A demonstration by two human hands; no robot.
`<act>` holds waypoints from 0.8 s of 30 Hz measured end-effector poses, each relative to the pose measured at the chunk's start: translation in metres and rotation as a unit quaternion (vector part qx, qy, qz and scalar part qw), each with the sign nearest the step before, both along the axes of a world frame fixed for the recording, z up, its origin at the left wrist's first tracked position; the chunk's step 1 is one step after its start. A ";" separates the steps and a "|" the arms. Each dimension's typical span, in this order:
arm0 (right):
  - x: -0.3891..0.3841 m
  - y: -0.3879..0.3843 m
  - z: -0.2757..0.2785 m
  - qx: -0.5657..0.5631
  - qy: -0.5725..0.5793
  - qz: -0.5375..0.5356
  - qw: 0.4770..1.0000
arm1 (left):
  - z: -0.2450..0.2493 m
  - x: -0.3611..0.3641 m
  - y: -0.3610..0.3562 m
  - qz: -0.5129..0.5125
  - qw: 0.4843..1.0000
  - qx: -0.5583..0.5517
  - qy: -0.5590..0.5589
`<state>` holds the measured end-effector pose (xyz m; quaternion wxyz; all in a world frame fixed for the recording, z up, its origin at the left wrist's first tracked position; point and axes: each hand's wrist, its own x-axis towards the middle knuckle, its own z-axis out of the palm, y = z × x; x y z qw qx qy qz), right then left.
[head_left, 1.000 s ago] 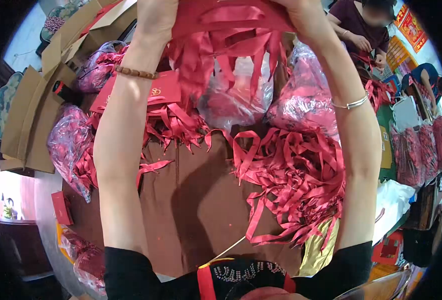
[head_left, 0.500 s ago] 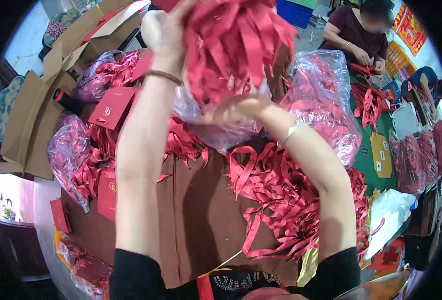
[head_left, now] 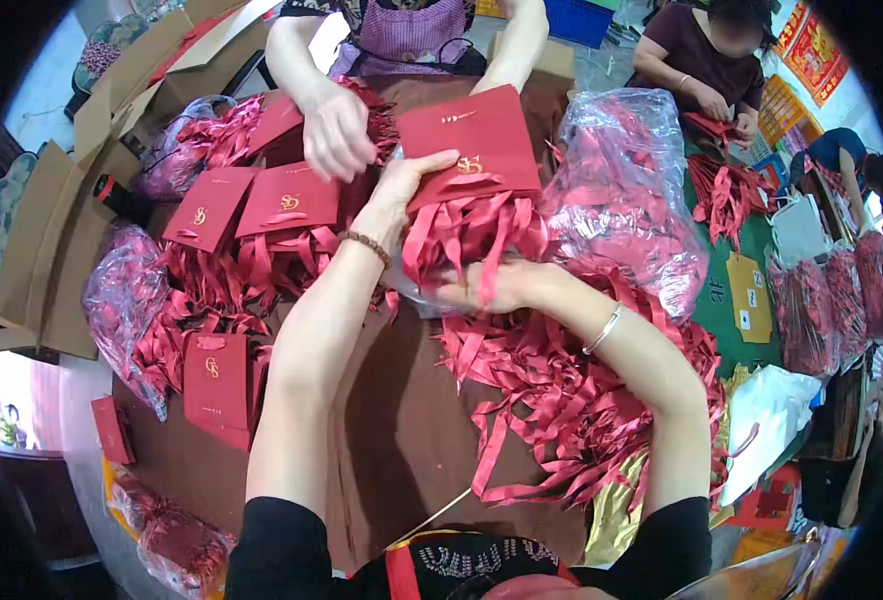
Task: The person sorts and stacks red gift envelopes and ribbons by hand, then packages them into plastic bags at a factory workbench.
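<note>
My left hand (head_left: 402, 195) is closed on a stack of red paper gift bags (head_left: 477, 130), its thumb across the front near a gold logo. Pink-red ribbon handles hang from the stack's lower edge. Beneath them, my right hand (head_left: 497, 287) touches the dangling ribbons; its fingers are blurred and partly hidden. Some clear plastic (head_left: 417, 292) shows by its fingertips. Right of the stack is a clear plastic sack (head_left: 627, 190) filled with red ribboned pieces. A big heap of loose ribbons (head_left: 562, 400) lies below my right forearm.
More red gift bags (head_left: 289, 200) lie at left beside a plastic-wrapped bundle (head_left: 127, 300). Open cardboard boxes (head_left: 52, 250) stand beyond. Opposite me is a person's hand (head_left: 340, 135). Another person (head_left: 707, 70) works at the green table (head_left: 727, 260). The brown tablecloth (head_left: 392, 430) shows in front of me.
The gift bag stack has come down from its raised position, and its printed front now faces up. My left hand has lowered with it. The person opposite has come into view.
</note>
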<state>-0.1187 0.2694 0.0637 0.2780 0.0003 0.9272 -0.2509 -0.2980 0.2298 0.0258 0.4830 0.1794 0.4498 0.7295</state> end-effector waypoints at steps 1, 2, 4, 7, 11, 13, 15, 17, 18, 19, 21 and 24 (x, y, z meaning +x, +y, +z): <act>-0.001 -0.004 0.008 -0.003 -0.019 0.011 1.000 | 0.004 0.004 0.002 -0.001 1.000 0.000 0.000; -0.002 -0.008 0.013 -0.003 -0.018 0.012 1.000 | 0.006 0.007 0.004 0.017 0.999 -0.004 0.030; -0.005 -0.018 0.018 0.013 -0.002 0.022 1.000 | -0.002 0.001 0.004 0.022 0.995 -0.007 0.096; -0.012 -0.012 0.008 0.008 -0.021 0.048 0.999 | 0.011 0.003 -0.017 -0.001 0.997 -0.067 0.043; 0.005 -0.009 0.009 0.083 -0.053 0.018 0.995 | -0.003 -0.020 -0.032 -0.011 0.982 -0.155 0.107; 0.008 -0.008 0.011 0.085 -0.012 0.025 0.996 | 0.000 -0.016 -0.032 0.000 0.982 -0.160 0.105; 0.006 -0.013 0.017 0.086 0.006 0.037 0.996 | 0.017 -0.005 -0.033 0.011 0.981 -0.161 0.105; 0.000 -0.020 0.025 0.088 0.043 0.070 0.993 | 0.033 0.007 -0.032 0.036 0.958 -0.218 0.181; 0.000 -0.020 0.028 0.073 0.062 0.087 0.992 | 0.030 0.010 -0.027 0.065 0.956 -0.204 0.199; -0.001 -0.020 0.033 0.073 0.065 0.089 0.991 | 0.022 0.002 -0.024 0.041 0.957 -0.173 0.229; -0.001 -0.015 0.041 0.112 0.062 0.073 0.989 | 0.016 -0.003 -0.015 0.019 0.962 -0.135 0.235; 0.002 -0.013 0.045 0.153 0.121 0.061 0.979 | 0.005 -0.010 -0.007 0.005 0.957 -0.113 0.267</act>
